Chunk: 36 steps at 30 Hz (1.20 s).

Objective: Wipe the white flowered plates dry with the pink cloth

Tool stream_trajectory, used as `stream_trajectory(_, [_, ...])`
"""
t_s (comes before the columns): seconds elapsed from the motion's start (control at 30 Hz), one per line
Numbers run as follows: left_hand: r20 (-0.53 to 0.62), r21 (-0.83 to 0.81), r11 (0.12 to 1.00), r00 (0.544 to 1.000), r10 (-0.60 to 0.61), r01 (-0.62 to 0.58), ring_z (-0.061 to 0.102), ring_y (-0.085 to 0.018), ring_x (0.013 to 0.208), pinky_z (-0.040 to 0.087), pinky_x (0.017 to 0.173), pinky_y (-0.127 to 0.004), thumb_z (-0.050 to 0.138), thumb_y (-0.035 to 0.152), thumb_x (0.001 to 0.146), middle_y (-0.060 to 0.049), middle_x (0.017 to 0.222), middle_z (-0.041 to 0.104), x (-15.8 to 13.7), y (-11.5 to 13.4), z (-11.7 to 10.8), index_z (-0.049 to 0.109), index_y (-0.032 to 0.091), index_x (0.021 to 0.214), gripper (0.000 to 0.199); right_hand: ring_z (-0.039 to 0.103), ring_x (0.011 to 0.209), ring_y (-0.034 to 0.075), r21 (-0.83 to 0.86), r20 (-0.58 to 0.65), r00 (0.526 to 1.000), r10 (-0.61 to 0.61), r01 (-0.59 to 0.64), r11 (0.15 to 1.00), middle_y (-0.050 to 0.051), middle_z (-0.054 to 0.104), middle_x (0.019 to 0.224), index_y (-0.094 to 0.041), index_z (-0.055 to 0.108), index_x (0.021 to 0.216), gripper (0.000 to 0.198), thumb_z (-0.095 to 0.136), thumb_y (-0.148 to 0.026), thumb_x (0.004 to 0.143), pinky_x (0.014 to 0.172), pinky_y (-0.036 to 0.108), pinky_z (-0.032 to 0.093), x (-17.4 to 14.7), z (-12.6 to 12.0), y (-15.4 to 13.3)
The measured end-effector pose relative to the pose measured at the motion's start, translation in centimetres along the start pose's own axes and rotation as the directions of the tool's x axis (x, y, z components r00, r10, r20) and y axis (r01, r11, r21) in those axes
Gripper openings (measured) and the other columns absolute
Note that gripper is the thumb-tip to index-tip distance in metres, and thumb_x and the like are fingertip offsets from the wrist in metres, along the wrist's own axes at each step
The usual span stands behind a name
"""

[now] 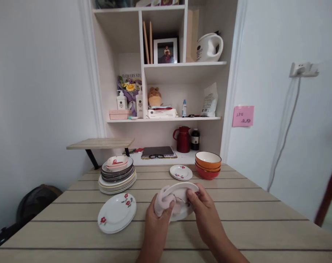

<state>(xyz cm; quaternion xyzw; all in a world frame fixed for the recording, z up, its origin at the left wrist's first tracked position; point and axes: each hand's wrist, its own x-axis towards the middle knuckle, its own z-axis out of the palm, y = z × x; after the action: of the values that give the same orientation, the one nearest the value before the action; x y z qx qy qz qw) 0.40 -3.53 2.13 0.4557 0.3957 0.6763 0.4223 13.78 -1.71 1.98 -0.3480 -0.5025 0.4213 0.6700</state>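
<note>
A small white plate [182,214] is held tilted above the table between my two hands. My right hand [205,212] grips its right rim, thumb on the upper face. A pale pink cloth [163,199] is bunched in my left hand [158,219], wrapped over the plate's left edge and pressed onto its face. The cloth and fingers hide part of the plate. To the left lie larger white plates [116,213] with red flowers. Beyond my hands sit small flowered plates [181,171], one on another.
A tall stack of plates [117,182] with small dishes on top stands at the back left, near a raised wooden shelf [100,143]. Orange and red bowls [208,166] are nested at the back right. Behind are a red jug [183,139] and a laptop [157,151].
</note>
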Motion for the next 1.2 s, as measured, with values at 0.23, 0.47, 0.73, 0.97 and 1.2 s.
stream_trajectory(0.23, [-0.078, 0.024, 0.999, 0.996, -0.046, 0.048, 0.069, -0.027, 0.093, 0.054, 0.082, -0.034, 0.074, 0.038, 0.069, -0.013, 0.102, 0.074, 0.3, -1.1, -0.1, 0.068, 0.013, 0.107, 0.046, 0.053, 0.060, 0.016, 0.070, 0.015, 0.993, 0.115, -0.116, 0.991, 0.001, 0.061, 0.073, -0.021, 0.060, 0.100, 0.030, 0.059, -0.046, 0.084, 0.053, 0.026, 0.043, -0.1, 0.6, 0.4])
stream_trajectory(0.47, [0.140, 0.381, 0.776, 0.861, 0.489, -0.503, 0.063, -0.027, 0.089, 0.050, 0.082, -0.041, 0.053, 0.006, 0.066, -0.008, 0.092, 0.071, 0.5, -1.8, -1.6, 0.071, 0.021, 0.093, 0.036, 0.058, 0.109, 0.026, -0.492, 0.163, 0.861, -0.482, 0.495, 0.717, 0.008, 0.061, 0.121, -0.028, 0.060, 0.118, 0.039, 0.054, -0.016, 0.081, 0.091, 0.042, 0.047, 0.1, -0.7, -0.4])
stream_trajectory(0.73, [0.194, 0.442, 0.647, 0.771, 0.607, -0.621, 0.061, -0.024, 0.081, 0.050, 0.073, -0.034, 0.054, 0.005, 0.069, -0.006, 0.085, 0.068, 0.6, -1.9, -1.8, 0.070, 0.021, 0.090, 0.031, 0.064, 0.086, 0.022, -0.475, 0.348, 0.838, -0.421, 0.544, 0.691, 0.004, 0.071, 0.090, -0.026, 0.068, 0.092, 0.019, 0.051, -0.016, 0.087, 0.077, 0.033, 0.049, 0.1, -1.1, -0.4])
stream_trajectory(0.97, [-0.055, 0.068, 0.994, 0.994, 0.092, -0.088, 0.069, -0.025, 0.084, 0.055, 0.075, -0.032, 0.073, 0.041, 0.070, -0.011, 0.090, 0.075, 0.6, -1.1, -0.6, 0.070, 0.013, 0.102, 0.043, 0.058, 0.070, 0.019, -0.077, 0.115, 0.992, -0.047, 0.056, 0.995, 0.001, 0.067, 0.078, -0.022, 0.066, 0.090, 0.023, 0.061, -0.044, 0.084, 0.063, 0.027, 0.046, 0.1, -0.4, -0.6])
stream_trajectory(1.2, [-0.058, 0.080, 0.996, 0.998, -0.028, 0.033, 0.069, -0.028, 0.090, 0.052, 0.083, -0.036, 0.075, 0.044, 0.068, -0.014, 0.095, 0.075, 0.4, -1.5, -0.4, 0.072, 0.012, 0.095, 0.042, 0.062, 0.076, 0.021, 0.207, 0.171, 0.976, 0.137, -0.171, 0.963, 0.005, 0.070, 0.090, -0.021, 0.064, 0.107, 0.034, 0.064, -0.043, 0.082, 0.068, 0.031, 0.050, 0.1, 0.1, -0.9])
